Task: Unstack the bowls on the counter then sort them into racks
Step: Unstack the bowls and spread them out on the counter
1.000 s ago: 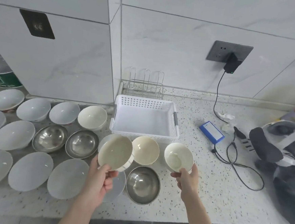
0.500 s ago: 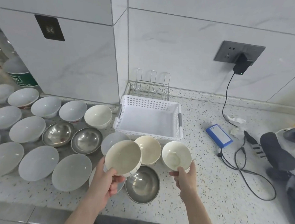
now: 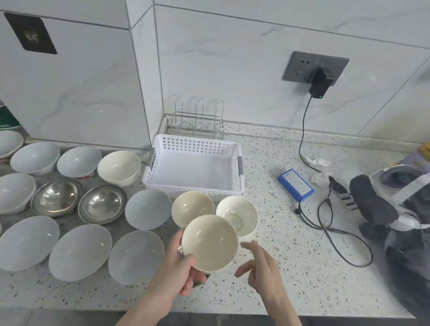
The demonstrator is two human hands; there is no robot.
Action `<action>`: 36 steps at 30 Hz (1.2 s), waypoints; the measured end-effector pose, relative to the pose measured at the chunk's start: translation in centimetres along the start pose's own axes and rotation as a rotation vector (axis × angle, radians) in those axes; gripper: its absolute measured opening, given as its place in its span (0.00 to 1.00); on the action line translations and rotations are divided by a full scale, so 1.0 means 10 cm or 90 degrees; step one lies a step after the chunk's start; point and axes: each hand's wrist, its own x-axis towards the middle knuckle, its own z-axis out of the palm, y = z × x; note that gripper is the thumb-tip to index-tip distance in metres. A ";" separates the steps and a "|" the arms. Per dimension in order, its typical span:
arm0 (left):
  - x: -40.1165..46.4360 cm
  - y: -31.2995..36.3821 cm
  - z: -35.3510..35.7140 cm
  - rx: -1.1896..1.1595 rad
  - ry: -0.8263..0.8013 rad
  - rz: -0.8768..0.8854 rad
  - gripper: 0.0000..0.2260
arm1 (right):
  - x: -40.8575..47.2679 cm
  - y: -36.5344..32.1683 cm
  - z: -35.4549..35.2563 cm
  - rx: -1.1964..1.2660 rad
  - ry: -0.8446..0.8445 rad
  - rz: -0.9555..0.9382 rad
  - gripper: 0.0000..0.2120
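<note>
My left hand (image 3: 177,268) grips a cream bowl (image 3: 209,242) by its near rim, held above a steel bowl (image 3: 200,282) that is almost hidden beneath it. My right hand (image 3: 259,268) hovers open just right of that bowl, holding nothing. Two more cream bowls stand behind: one (image 3: 192,208) in the middle and one (image 3: 238,215) to its right on the counter. A white plastic basket (image 3: 197,146) stands empty behind them, with a wire rack (image 3: 198,121) against the wall.
Several pale blue-grey bowls (image 3: 26,242) and two steel bowls (image 3: 57,196) spread across the left counter, plus a cream bowl (image 3: 119,167). On the right lie a blue box (image 3: 295,184), a black cable (image 3: 342,237) and a headset (image 3: 401,200). The counter edge runs near my arms.
My right hand let go of the right cream bowl, which now stands on the counter. My left hand carried its cream bowl rightward, over the steel bowl.
</note>
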 end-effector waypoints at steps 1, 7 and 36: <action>-0.01 0.00 0.06 0.014 -0.009 0.006 0.29 | -0.05 0.01 0.01 0.014 -0.019 -0.017 0.17; -0.04 -0.05 0.27 0.075 -0.070 0.015 0.29 | -0.16 0.19 -0.01 -0.009 0.022 -0.034 0.14; 0.13 -0.39 0.60 0.275 -0.206 -0.074 0.38 | 0.00 0.71 -0.20 -0.131 0.079 0.055 0.16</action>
